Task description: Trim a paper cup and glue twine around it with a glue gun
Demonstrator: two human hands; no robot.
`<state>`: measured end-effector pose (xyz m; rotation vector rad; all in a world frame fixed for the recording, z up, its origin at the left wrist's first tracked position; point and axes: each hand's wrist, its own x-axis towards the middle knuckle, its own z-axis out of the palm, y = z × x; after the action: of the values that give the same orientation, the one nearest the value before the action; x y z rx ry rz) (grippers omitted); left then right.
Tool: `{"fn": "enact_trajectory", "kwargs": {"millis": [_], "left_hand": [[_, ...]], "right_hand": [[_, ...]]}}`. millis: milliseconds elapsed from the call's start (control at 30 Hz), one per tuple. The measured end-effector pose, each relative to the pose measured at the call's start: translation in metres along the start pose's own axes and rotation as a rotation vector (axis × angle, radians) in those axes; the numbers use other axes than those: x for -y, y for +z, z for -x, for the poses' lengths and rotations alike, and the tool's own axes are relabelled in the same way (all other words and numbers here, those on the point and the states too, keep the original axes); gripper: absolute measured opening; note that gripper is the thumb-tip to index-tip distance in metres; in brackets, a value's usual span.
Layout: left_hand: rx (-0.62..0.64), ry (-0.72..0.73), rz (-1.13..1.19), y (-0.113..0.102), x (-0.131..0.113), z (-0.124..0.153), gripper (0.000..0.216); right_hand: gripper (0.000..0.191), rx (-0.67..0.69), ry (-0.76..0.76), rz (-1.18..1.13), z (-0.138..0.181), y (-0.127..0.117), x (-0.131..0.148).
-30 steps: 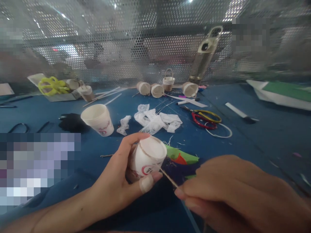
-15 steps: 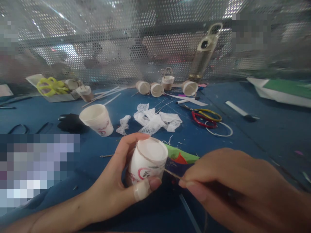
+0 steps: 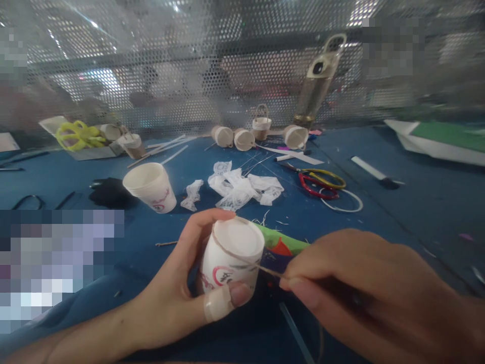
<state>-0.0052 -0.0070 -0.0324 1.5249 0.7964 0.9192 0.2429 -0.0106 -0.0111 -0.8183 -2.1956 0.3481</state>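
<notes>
My left hand (image 3: 178, 298) is wrapped round a small white paper cup (image 3: 231, 253) with a red print, held upside down so its base faces me. A plaster is round the thumb. Thin brown twine (image 3: 261, 267) runs round the cup near its base and stretches to my right hand (image 3: 364, 288). My right hand pinches the twine just right of the cup, fingers closed.
On the blue table stand a second white cup (image 3: 149, 186), crumpled white lace scraps (image 3: 242, 187), red-and-yellow scissors (image 3: 318, 183), yellow scissors (image 3: 78, 134) and several twine-wrapped cups (image 3: 244, 139) by a perforated metal screen (image 3: 197, 71). Green and orange paper (image 3: 282, 245) lies behind the held cup.
My left hand has turned the cup slightly, and the twine now lies further round it. My right hand has shifted a little left and up, keeping the twine taut.
</notes>
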Motion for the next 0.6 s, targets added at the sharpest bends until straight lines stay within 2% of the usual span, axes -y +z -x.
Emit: {"fn": "enact_trajectory", "kwargs": {"millis": [600], "left_hand": [[0.065, 0.016, 0.037, -0.0008, 0.0003, -0.0001, 0.059]], "right_hand": [[0.015, -0.004, 0.003, 0.025, -0.0011, 0.0010, -0.0016]]}}
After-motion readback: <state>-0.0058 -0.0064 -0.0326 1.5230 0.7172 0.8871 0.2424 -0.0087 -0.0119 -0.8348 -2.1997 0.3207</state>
